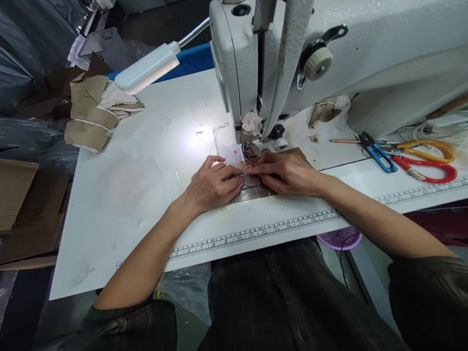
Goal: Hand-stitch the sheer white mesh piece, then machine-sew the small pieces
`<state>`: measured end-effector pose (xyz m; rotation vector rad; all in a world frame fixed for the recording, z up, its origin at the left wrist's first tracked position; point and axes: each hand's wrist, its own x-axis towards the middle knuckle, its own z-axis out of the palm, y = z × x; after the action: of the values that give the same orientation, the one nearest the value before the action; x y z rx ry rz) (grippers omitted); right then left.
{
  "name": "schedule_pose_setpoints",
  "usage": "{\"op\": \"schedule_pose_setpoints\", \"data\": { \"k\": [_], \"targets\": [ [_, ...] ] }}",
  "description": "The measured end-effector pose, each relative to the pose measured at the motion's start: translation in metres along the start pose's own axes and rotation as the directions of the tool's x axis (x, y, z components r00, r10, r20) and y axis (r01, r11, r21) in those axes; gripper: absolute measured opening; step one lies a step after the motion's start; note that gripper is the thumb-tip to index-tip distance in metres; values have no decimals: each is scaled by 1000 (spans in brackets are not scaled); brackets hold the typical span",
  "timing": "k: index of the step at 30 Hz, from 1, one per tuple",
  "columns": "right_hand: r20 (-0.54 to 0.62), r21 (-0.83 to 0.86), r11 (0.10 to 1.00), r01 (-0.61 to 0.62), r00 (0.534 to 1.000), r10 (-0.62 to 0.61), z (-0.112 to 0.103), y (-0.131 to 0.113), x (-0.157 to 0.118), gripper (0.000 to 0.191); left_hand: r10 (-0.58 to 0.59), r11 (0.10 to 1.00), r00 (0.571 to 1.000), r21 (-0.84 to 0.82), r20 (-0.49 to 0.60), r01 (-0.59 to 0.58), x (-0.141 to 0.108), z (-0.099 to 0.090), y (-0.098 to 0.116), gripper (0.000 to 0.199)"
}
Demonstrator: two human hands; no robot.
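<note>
Under the needle area of a grey-white sewing machine (pixel 252 151) lies a thin see-through sheet (pixel 234 153) with small red marks. A brown strip (pixel 298 155) shows beside and under my right hand. My left hand (pixel 215 187) presses its bent, closed fingers on the sheet from the left. From the right, my right hand (pixel 288 174) holds the piece near the presser foot, index finger stretched toward the left fingertips and the other fingers bent. The fingers of both hands nearly meet. My hands hide part of the piece, and its exact layers cannot be made out.
A lit lamp (pixel 149 68) hangs over the white table (pixel 146 234), which has a ruler strip (pixel 256 234) along its front. Tied cloth bundles (pixel 95 114) lie at left. Blue snips (pixel 378 153), red-handled scissors (pixel 431 170) and a yellow-handled tool (pixel 435 148) lie at right.
</note>
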<state>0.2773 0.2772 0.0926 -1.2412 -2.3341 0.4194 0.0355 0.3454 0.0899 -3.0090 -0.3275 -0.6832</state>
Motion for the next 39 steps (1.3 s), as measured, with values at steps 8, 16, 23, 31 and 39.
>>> {"op": "schedule_pose_setpoints", "data": {
  "k": [8, 16, 23, 31, 39],
  "targets": [
    [84, -208, 976, 59, 996, -42, 2, -9, 0, 34, -20, 998, 1000, -51, 14, 21, 2, -5, 2, 11],
    [82, -233, 967, 102, 993, -85, 6, -9, -3, 34, -235, 972, 961, -18, -143, 235, 4, -7, 4, 6],
    [93, -279, 954, 112, 992, -89, 5, -13, -2, 31, -169, 985, 983, 31, -77, 171, 1, 6, -3, 14],
    [105, -308, 946, 103, 992, -73, 5, -14, -2, 31, -172, 984, 985, 41, -19, 172, 0, 4, -2, 21],
    [79, -374, 921, 107, 993, -83, 7, -16, -2, 31, -139, 983, 988, 131, 67, 130, 3, 0, 2, 30]
  ]
}}
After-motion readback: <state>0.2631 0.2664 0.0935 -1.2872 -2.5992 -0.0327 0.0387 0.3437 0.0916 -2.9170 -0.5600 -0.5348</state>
